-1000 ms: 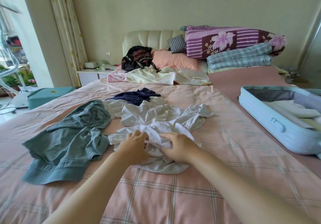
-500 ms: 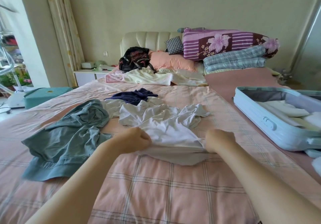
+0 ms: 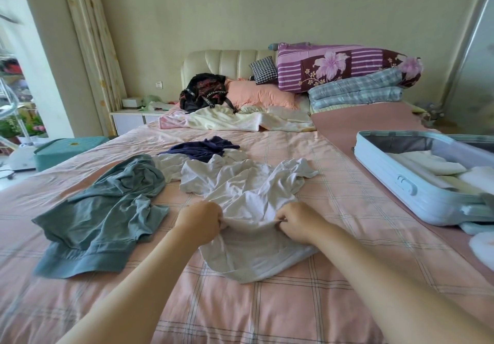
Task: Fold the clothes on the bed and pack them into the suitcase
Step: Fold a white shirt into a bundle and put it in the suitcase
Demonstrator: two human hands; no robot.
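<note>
Closer together than half a second ago, the two hands are now gathering the white shirt [image 3: 248, 253] between them. The right hand [image 3: 296, 222] has come inward toward the left hand [image 3: 201, 222], and the cloth between them, taut before, is sagging into a soft fold.

Both hands are curling their fingers into the fabric. The left is bunching it in a fist, and the right is pinching a ridge of it between thumb and fingers. The shirt's near hem is spilling toward the person across the pink checked bed [image 3: 267, 303], while its far part is lying crumpled beyond the knuckles. Whether that white heap is one garment or two cannot be told.

Just left of it, a grey-green garment [image 3: 104, 210] is lying rumpled, apart from the left hand. Beyond the white heap, a navy garment [image 3: 203, 148] is resting against its far edge.

On the right side of the bed, well apart from the hands, the pale blue suitcase [image 3: 417, 191] is lying open, and folded pale pieces [image 3: 433, 164] are sitting inside it.

Farther back, a cream blanket [image 3: 235, 120] is sprawling across the bed. Behind it, a black backpack [image 3: 204, 92] is leaning beside a peach pillow [image 3: 262, 94], with a checked cushion [image 3: 264, 69] propped above. A purple floral quilt [image 3: 334, 67] is sitting on top of a folded plaid blanket [image 3: 358, 90] near the padded headboard [image 3: 227, 63].
</note>
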